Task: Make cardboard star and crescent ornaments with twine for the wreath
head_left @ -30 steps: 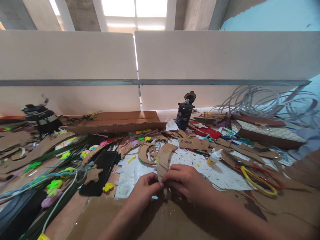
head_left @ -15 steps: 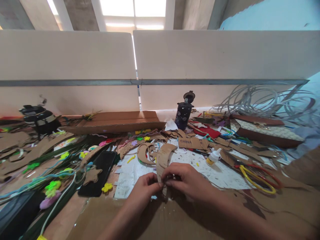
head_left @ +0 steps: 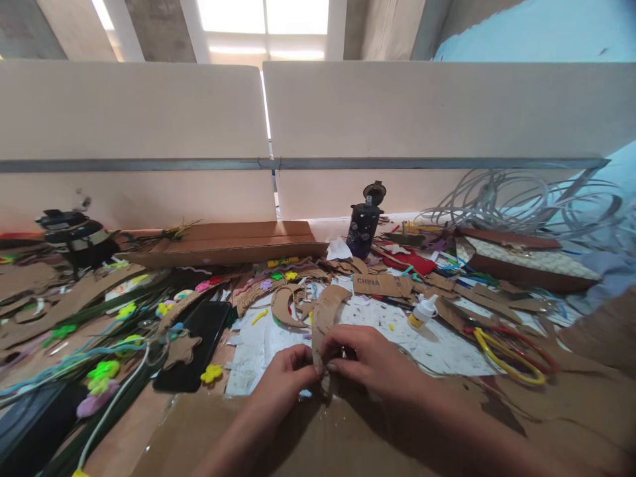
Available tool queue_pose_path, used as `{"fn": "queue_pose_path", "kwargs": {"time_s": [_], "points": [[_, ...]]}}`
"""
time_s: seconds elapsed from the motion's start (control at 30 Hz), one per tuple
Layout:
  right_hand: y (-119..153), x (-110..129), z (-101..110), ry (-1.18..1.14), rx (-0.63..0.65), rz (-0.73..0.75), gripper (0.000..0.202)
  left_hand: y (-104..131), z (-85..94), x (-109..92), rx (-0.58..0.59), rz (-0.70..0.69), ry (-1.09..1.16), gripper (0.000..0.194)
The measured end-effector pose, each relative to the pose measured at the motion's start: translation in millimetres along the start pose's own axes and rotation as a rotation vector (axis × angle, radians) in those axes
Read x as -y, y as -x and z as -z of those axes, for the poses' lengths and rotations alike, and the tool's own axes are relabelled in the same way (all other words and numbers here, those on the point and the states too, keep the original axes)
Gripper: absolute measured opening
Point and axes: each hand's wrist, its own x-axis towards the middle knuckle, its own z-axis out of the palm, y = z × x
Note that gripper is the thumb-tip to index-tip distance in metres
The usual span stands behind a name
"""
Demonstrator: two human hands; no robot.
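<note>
Curved cardboard piece (head_left: 328,308) stands upright between both hands (head_left: 365,358), pinched low

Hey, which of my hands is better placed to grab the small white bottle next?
Probably your right hand: the small white bottle stands nearer it, off to the right. Your left hand would have to reach across. Both hands hold the curved cardboard piece.

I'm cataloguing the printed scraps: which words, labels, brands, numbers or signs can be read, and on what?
"CHINA": on the cardboard strip; fainter letters at its right are unclear.
White bottle: yellow label, too small to read.
Dark flask: pale markings, unreadable.
</note>
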Motion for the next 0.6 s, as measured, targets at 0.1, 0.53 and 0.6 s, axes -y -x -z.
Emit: {"fn": "queue_pose_path", "kwargs": {"time_s": [0.1, 0.53, 0.6], "points": [[-0.7, -1.0, -0.8, -0.008, -0.002, 0.006, 0.024, -0.4, -1.2, -6.2, -0.021, 0.008, -0.060, 0.023], [-0.1, -0.3, -2.5, 0.038, -0.019, 0.016, 0.024, -1.5, -2.7, -5.3, -0.069, -0.022, -0.110, 0.022], [0.4, 0.7, 0.5, 0.033, -0.029, 0.007, 0.023, -0.3, -3.9, -6.9, -0.073, -0.014, -0.074, 0.023]]}}
